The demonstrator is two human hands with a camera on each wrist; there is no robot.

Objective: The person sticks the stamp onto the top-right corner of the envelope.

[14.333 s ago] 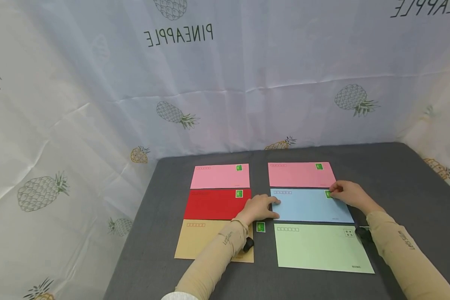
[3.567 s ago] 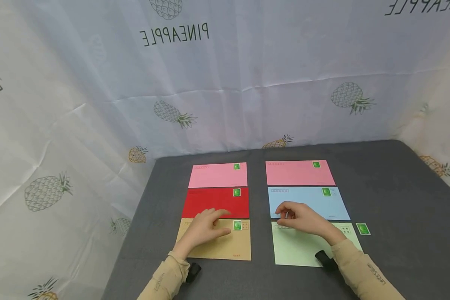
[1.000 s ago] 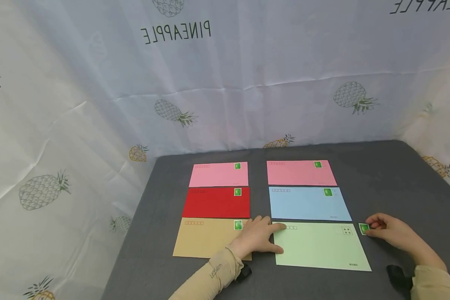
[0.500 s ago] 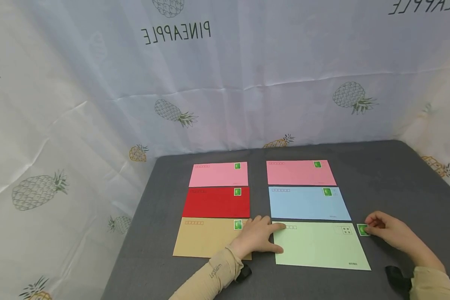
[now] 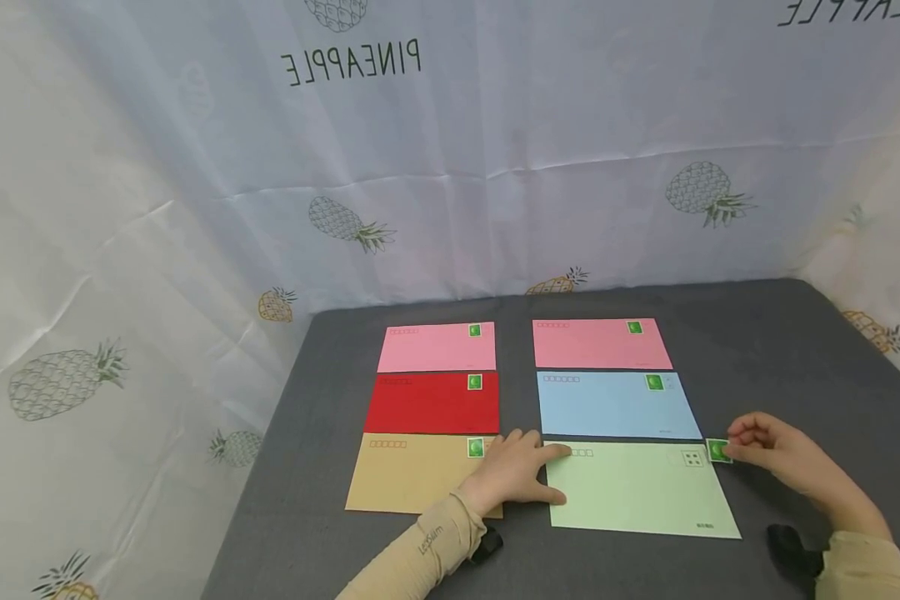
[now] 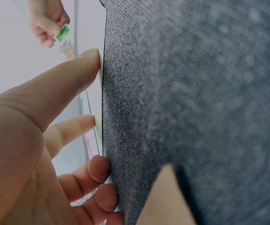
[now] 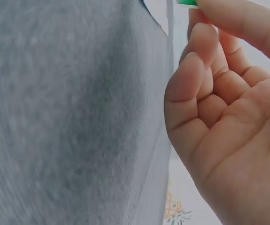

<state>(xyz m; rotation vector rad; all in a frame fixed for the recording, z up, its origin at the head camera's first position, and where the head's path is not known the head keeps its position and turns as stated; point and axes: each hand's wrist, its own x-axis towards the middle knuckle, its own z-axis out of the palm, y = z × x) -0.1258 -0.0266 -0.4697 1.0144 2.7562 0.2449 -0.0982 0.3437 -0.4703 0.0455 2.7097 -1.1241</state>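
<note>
In the head view my right hand (image 5: pixel 787 462) pinches a green stamp (image 5: pixel 717 451) between thumb and index finger, its other fingers curled in. The stamp is at the upper right edge of a light green envelope (image 5: pixel 637 496), overlapping that edge in this view. My left hand (image 5: pixel 512 468) has its thumb and index finger spread, their tips resting on the envelope's left edge. In the left wrist view the thumb (image 6: pixel 69 75) touches the edge of the envelope (image 6: pixel 100 101). Only a sliver of the stamp (image 7: pixel 187 2) shows in the right wrist view.
Behind the light green envelope lie a blue envelope (image 5: pixel 607 408) and a pink envelope (image 5: pixel 592 346). A tan envelope (image 5: pixel 420 479), a red envelope (image 5: pixel 427 408) and another pink envelope (image 5: pixel 431 350) form the left column. Each bears a green stamp. A pineapple-print curtain (image 5: pixel 495 242) hangs behind the dark grey tabletop (image 5: pixel 757 350).
Over the last second my right hand has moved the stamp left and slightly away from me, from the grey tabletop to the green envelope's edge. My left hand has stayed in place.
</note>
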